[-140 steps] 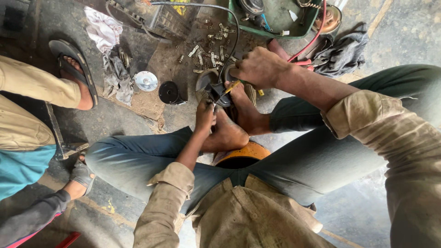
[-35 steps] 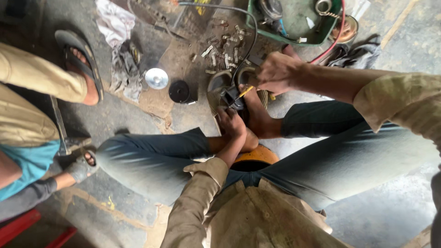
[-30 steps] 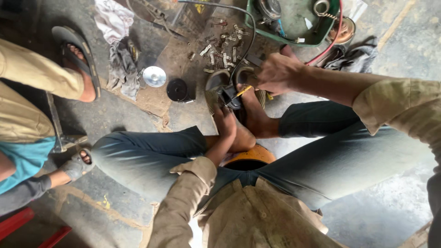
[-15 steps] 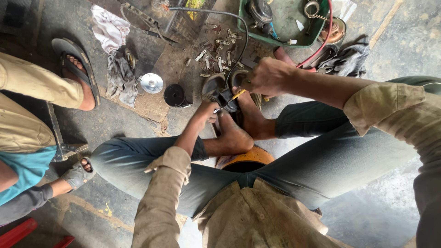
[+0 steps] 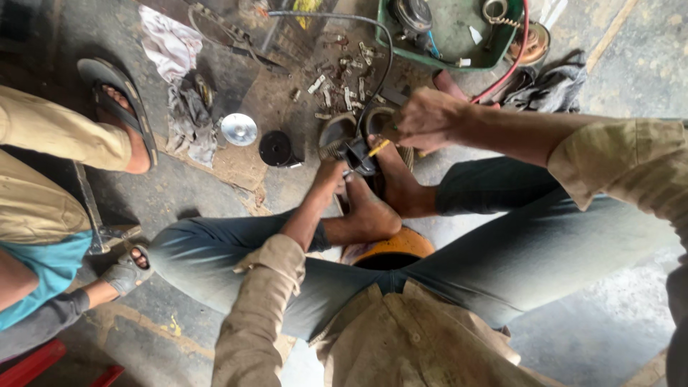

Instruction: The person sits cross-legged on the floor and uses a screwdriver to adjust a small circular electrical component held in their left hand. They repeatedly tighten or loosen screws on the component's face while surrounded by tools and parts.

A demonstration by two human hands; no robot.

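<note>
Between two bare feet on the workshop floor: small dark metal part [image 5: 358,154], steadied by left hand [image 5: 330,174], fingers curled against its left side, exact grip hidden. Right hand [image 5: 426,118] above and to the right, fingers pressed together around yellow-handled tool [image 5: 378,148], tip angled down onto the part. Just behind, scattered bolts [image 5: 337,89]; farther back, green tray [image 5: 459,36]. Left of the part, black round cap [image 5: 276,148] and shiny disc [image 5: 239,129], near grey rags [image 5: 188,118]. At left edge, another person's sandalled foot [image 5: 122,115].
</note>
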